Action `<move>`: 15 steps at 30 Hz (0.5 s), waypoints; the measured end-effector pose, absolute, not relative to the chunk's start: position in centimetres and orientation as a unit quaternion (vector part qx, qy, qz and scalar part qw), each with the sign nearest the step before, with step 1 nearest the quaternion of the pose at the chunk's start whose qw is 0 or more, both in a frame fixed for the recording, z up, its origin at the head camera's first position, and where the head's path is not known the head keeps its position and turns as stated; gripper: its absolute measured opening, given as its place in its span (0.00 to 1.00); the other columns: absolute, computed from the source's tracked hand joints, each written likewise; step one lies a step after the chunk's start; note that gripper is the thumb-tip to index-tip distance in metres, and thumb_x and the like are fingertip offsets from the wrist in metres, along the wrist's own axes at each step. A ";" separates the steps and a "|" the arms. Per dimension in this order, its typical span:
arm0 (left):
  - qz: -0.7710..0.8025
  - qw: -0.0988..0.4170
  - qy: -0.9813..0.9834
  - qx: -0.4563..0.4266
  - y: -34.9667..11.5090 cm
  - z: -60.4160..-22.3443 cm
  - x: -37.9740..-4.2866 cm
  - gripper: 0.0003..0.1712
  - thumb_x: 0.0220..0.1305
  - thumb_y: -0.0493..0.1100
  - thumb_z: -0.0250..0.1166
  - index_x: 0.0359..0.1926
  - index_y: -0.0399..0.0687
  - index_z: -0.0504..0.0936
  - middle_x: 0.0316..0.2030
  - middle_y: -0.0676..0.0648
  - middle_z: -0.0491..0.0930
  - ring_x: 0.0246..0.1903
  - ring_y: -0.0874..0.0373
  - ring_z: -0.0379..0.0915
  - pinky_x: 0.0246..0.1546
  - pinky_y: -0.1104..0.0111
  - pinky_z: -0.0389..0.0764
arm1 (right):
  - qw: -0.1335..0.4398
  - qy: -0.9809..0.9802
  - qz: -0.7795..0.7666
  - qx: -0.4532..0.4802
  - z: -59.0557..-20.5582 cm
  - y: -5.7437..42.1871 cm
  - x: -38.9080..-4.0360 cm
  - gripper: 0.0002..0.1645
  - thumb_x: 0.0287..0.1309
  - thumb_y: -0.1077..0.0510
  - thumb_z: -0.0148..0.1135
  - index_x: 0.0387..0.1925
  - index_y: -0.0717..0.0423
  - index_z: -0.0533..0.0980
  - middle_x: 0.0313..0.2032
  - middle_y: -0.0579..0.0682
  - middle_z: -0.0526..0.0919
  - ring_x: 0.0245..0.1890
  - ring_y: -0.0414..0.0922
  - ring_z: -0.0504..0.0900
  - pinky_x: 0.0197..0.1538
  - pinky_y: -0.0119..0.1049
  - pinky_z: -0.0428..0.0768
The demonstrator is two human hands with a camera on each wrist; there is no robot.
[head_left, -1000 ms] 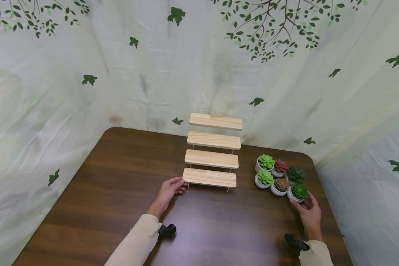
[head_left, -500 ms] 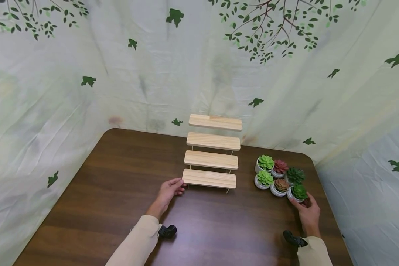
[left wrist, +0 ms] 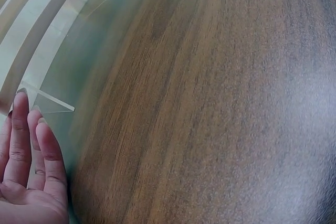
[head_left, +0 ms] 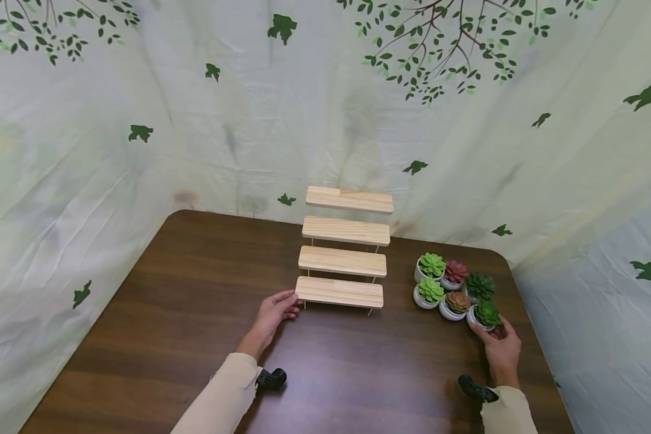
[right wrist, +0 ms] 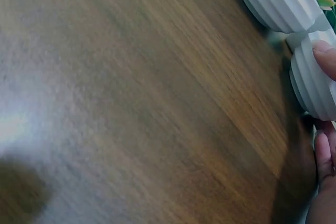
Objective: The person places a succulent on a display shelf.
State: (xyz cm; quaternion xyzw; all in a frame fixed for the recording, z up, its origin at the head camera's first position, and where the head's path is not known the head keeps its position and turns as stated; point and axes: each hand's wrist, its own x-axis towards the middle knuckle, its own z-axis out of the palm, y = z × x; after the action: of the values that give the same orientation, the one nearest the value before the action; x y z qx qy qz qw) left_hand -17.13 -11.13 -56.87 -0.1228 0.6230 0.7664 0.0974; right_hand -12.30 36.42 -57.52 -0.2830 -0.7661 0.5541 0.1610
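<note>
A four-tier stand with pale wooden shelves [head_left: 340,293] and clear supports stands at the middle back. My left hand [head_left: 271,316] touches the left end of its lowest shelf; in the left wrist view the fingers [left wrist: 20,140] look mostly straight, and the thumb is out of sight. At the right, my right hand [head_left: 503,352] grips the front right potted succulent [head_left: 487,313], a green one in a white ribbed pot. The right wrist view shows the thumb [right wrist: 326,56] on the pot [right wrist: 310,85], with fingers at its other side. The pot sits beside the others.
Close by stand several more potted succulents: two light green [head_left: 431,290], one brown [head_left: 457,302], one red [head_left: 456,271] and one dark green [head_left: 480,286]. The brown wooden table [head_left: 195,271] backs onto a leaf-printed curtain [head_left: 222,157].
Both hands stay in place, the left at the shelf and the right on the pot. The head view has shifted slightly.
</note>
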 end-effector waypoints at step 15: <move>0.777 0.109 0.610 -0.113 -11.1 -54.4 -16.3 0.20 0.62 0.35 0.57 0.51 0.23 0.69 0.32 0.42 0.82 0.28 0.58 0.75 0.34 0.69 0.78 | 0.189 -0.732 0.581 -0.302 -55.7 37.0 -11.5 0.43 0.38 0.53 0.74 0.58 0.57 0.68 0.46 0.48 0.74 0.41 0.33 0.73 0.35 0.13 0.71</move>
State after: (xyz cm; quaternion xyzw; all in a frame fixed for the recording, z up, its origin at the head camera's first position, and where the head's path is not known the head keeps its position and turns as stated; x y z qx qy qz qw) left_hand -16.29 -11.11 -54.43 -0.1133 0.6098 0.7768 0.1092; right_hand -11.49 37.00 -55.73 -0.3019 -0.7317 0.5812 0.1890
